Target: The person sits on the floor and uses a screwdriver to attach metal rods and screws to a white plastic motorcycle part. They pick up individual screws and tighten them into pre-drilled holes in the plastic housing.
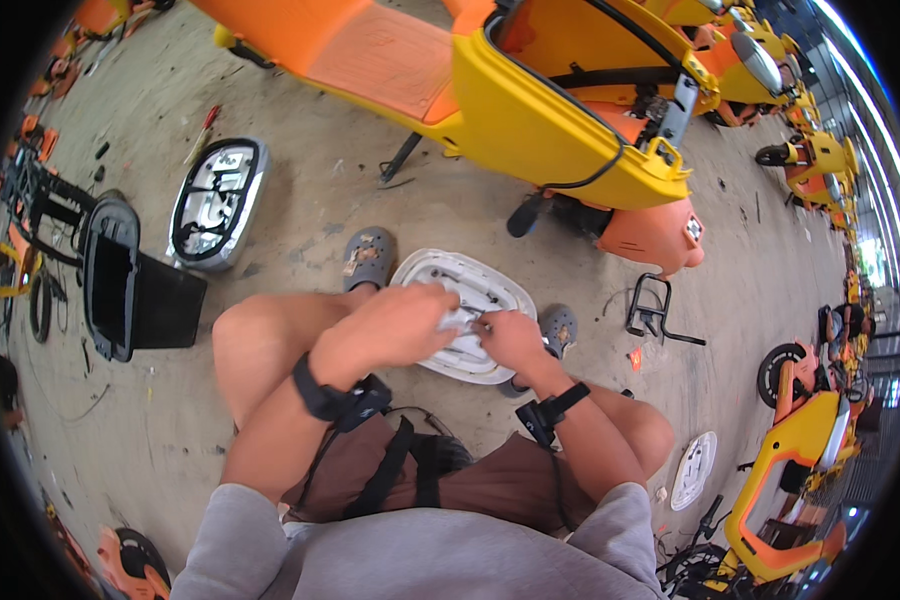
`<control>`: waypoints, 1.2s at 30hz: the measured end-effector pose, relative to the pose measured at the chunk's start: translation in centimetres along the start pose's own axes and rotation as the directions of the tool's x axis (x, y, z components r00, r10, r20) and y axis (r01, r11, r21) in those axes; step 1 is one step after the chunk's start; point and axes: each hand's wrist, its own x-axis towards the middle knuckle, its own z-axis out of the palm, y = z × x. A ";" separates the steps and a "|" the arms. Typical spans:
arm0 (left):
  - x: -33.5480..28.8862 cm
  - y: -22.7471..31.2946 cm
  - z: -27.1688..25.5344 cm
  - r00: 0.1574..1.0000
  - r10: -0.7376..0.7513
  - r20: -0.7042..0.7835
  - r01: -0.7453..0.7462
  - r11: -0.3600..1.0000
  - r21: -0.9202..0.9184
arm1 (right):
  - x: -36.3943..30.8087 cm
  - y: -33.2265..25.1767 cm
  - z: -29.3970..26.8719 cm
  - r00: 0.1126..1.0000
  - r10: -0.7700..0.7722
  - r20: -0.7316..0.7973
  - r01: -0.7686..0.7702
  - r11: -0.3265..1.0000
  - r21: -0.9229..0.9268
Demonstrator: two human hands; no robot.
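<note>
A white oval plastic panel (510, 283) with a raised rim rests between my feet, under both hands. My left hand (410, 318), slightly blurred, curls over its near-left part, beside a small pale, shiny piece (460, 320). My right hand (515, 341) is closed in a pinch at the right side of that piece, with something small and dark at its fingertips. What exactly either hand grips is hidden or too small to make out. The two hands almost meet over the middle of the panel.
A yellow and orange scooter body (530, 110) stands ahead. To the left are a silver oval shell with a black rim (215, 205), a screwdriver (208, 125) and a black bin (160, 300). A black metal bracket (653, 308) and another white panel (694, 470) lie right.
</note>
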 end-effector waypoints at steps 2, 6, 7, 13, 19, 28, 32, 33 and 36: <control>-0.6 -1.0 1.3 0.975 -0.022 0.223 -0.021 0.982 0.189 | 0.1 0.1 -0.7 0.987 0.103 -0.127 -0.084 0.986 0.146; -1.2 -1.3 1.7 0.998 -0.012 0.058 0.002 0.988 0.156 | 0.6 0.0 -2.9 0.956 0.205 -0.210 -0.160 0.965 0.209; -0.9 -1.0 1.0 1.000 0.020 -0.004 -0.019 0.992 0.128 | 0.7 0.3 -2.7 0.950 0.217 -0.225 -0.168 0.962 0.216; -1.0 -0.8 0.2 0.999 0.035 -0.024 -0.031 0.988 0.150 | 0.5 2.6 0.9 0.958 0.150 -0.246 -0.116 0.982 0.147; -1.4 -1.2 0.2 1.000 0.006 0.009 -0.008 0.987 0.158 | 0.6 2.2 -0.1 0.952 0.145 -0.271 -0.095 0.977 0.189; -1.4 -1.2 0.2 1.000 0.006 0.013 -0.008 0.988 0.156 | 0.5 1.5 -0.1 0.963 0.122 -0.239 -0.078 0.979 0.186; -1.4 -1.0 0.1 1.000 0.012 0.007 -0.013 0.989 0.145 | 0.4 1.7 -0.1 0.966 0.135 -0.222 -0.099 0.981 0.166; -1.3 -1.0 0.1 1.000 0.015 0.004 -0.015 0.990 0.144 | 0.4 1.8 0.0 0.964 0.131 -0.230 -0.095 0.982 0.161; -1.4 -1.0 0.1 1.000 0.021 0.012 -0.023 0.989 0.143 | 0.3 2.1 0.3 0.961 0.126 -0.245 -0.088 0.983 0.159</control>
